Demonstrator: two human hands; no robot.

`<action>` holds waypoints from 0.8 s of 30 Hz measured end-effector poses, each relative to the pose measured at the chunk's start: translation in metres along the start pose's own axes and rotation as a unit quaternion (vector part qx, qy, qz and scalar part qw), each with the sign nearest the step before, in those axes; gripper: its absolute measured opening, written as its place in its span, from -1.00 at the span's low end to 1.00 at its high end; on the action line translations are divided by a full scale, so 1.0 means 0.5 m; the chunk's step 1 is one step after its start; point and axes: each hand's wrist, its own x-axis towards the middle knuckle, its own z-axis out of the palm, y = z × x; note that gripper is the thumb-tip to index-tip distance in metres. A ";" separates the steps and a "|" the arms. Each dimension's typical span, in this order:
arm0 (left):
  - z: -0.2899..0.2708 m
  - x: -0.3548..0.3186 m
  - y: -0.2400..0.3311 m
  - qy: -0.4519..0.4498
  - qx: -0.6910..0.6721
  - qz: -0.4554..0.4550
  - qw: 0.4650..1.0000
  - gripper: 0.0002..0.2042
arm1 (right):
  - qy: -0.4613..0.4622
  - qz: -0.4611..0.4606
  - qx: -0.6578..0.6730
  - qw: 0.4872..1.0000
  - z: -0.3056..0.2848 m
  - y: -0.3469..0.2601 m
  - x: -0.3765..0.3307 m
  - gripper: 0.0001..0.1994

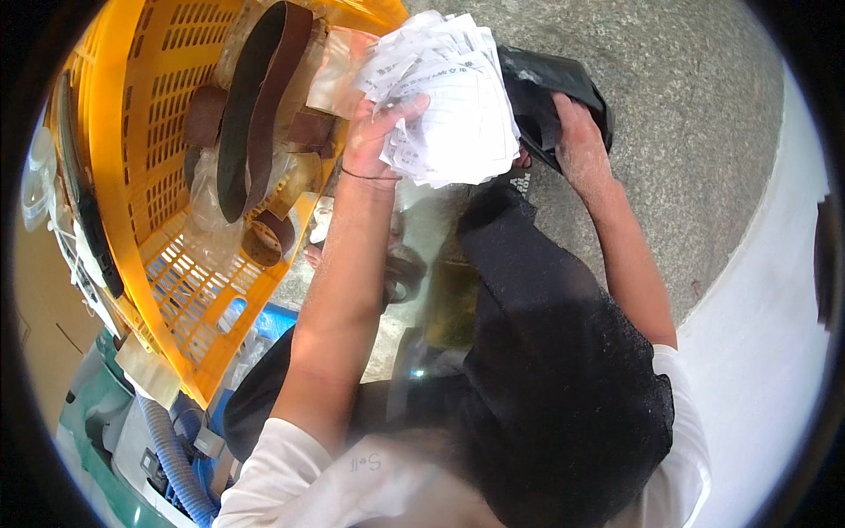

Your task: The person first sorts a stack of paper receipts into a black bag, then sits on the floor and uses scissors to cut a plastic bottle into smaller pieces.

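A thick, uneven stack of white paper slips [458, 123] with faint print and ruled lines is gripped in my left hand [378, 136]. The thumb lies across the top sheet, while the other fingers are under the stack. My right hand [581, 145] is bent into the mouth of a black bag or soft case [563, 75], just right of the papers. Its fingertips are hidden inside the black material, so what they touch does not show. The stack overlaps the left side of the black bag.
On my left, a tilted yellow plastic crate [132, 167] holds brown sanding belts [268, 106] and clear plastic bags. Speckled grey floor [695, 132] meets a white surface [766, 334] on the right. A grey-blue ribbed hose [172, 458] runs at the lower left.
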 end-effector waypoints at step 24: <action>-0.047 -0.013 0.000 0.004 0.066 -0.028 0.997 -0.43 | -0.153 0.183 0.430 0.871 0.020 -0.099 0.073 -0.55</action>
